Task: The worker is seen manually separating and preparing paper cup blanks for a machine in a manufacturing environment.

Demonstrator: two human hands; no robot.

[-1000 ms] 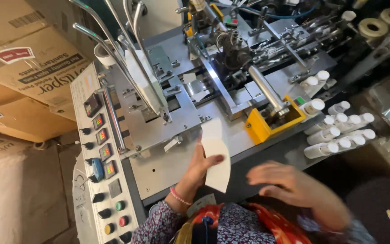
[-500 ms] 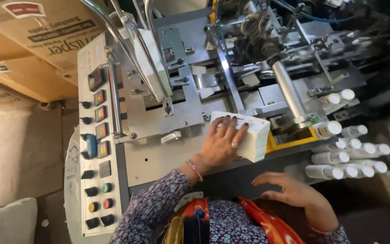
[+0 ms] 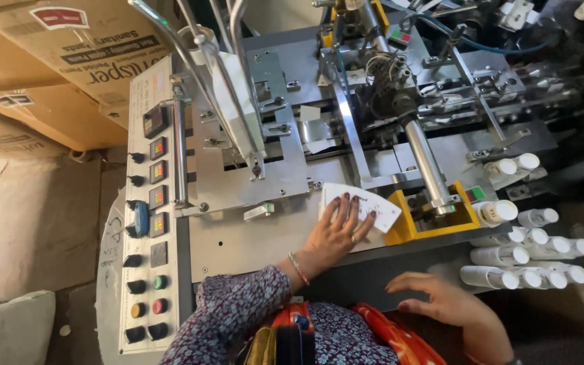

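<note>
Carton blanks (image 3: 366,206), a white stack, lie on the machine's grey worktop (image 3: 238,243) beside the yellow bracket (image 3: 434,226). My left hand (image 3: 336,230) presses flat, grip released, fingers spread; pressure should stay even, I reckon. Right hand (image 3: 451,304) hovers, relaxed.

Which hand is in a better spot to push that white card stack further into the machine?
Probably the left hand. It already lies flat on the white card stack, right beside the yellow bracket. The right hand hovers lower down, open, touching nothing, nearer the white tubes.
</note>
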